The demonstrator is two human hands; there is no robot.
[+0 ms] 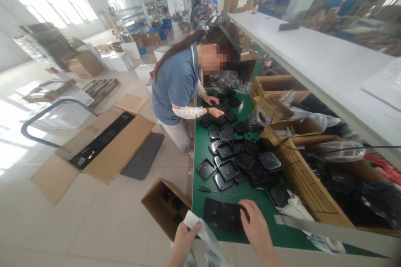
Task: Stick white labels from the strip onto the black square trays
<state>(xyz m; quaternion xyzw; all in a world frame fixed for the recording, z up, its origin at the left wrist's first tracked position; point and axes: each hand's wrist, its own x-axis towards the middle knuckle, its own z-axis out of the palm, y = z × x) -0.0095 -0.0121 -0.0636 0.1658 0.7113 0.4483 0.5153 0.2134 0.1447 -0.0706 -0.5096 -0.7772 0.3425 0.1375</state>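
Note:
At the bottom, my left hand (183, 240) is closed, pinching a whitish, partly clear plastic strip (208, 233) that looks like a bag or film; it trails down over the table's near edge. My right hand (257, 229) curls its fingers on the right end of a pair of black plastic housings (221, 213), which lie side by side on the green mat. Just beyond them lies a screwdriver (216, 192) with a dark handle and thin shaft. Many square black plastic housings (228, 169) are piled farther up the mat.
A co-worker (178, 75) leans over the table's far part, both hands among black parts. Open cardboard boxes (308, 183) line the right side under a white shelf (313, 46). Another open box (166, 206) stands left of the table. A small white bottle (241, 106) stands near the co-worker.

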